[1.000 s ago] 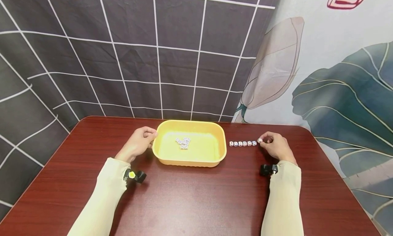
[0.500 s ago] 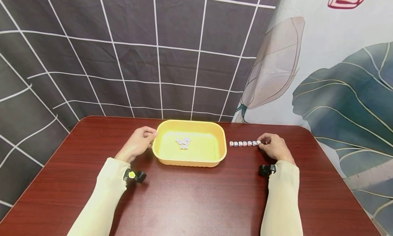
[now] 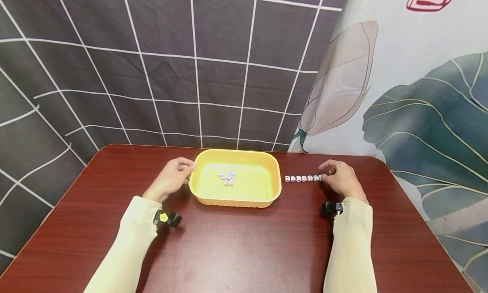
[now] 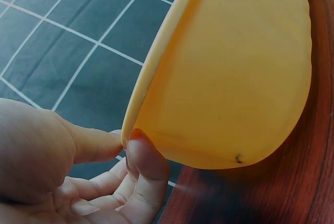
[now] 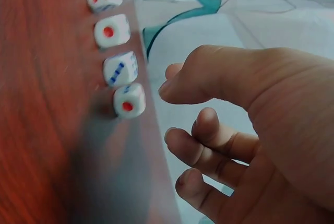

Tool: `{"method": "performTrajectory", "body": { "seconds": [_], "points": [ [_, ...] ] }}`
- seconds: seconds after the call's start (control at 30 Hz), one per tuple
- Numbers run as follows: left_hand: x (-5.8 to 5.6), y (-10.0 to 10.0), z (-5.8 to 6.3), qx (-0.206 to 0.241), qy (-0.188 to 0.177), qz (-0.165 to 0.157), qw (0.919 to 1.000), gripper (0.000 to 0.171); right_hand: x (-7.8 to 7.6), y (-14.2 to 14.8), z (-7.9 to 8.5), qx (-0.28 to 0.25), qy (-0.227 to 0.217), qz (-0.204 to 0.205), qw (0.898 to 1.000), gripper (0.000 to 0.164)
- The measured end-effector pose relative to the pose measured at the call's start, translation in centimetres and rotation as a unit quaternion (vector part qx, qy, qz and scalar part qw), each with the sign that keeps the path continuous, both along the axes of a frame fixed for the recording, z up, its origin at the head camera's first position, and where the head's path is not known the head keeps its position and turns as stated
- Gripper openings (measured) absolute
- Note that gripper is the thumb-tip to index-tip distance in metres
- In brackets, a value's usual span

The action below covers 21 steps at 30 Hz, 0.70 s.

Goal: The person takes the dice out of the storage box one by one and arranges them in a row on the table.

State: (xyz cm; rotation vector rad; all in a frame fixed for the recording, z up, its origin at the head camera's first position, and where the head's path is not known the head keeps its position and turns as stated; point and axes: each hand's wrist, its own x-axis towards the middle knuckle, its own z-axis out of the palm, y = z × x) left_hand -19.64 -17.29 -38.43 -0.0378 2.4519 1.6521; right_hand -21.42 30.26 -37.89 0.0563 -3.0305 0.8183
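My left hand (image 3: 170,181) pinches the left rim of a yellow plastic basin (image 3: 235,202) between thumb and fingers; the left wrist view shows the thumb on one side of the rim (image 4: 140,98) and a fingertip on the other. Inside the basin lies a small cluster of white dice (image 3: 228,177). To the basin's right, a straight row of dice (image 3: 303,178) runs along the table. At the row's right end is a die with a red pip (image 5: 129,101). Just beside it my right hand (image 3: 342,181) holds nothing, its thumb and fingers parted and loosely bent.
The reddish-brown wooden table (image 3: 228,246) ends at a dark gridded cloth (image 3: 164,77) behind it. A leaf-patterned cloth (image 3: 431,128) hangs at the right. Black wrist cameras (image 3: 332,210) are strapped on both wrists.
My right hand brought a die left to the end of the row, set it against the others and let go, its fingers now spread apart. The left hand and basin stay still.
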Motion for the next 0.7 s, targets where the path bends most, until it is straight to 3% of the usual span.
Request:
{"method": "performTrajectory", "body": {
  "seconds": [0.7],
  "points": [
    [0.0,0.0,-0.1,-0.008,0.008,0.000,0.9999,0.031,-0.2,-3.7,2.3,-0.019,0.038,0.043,0.998,0.031]
  ]
}}
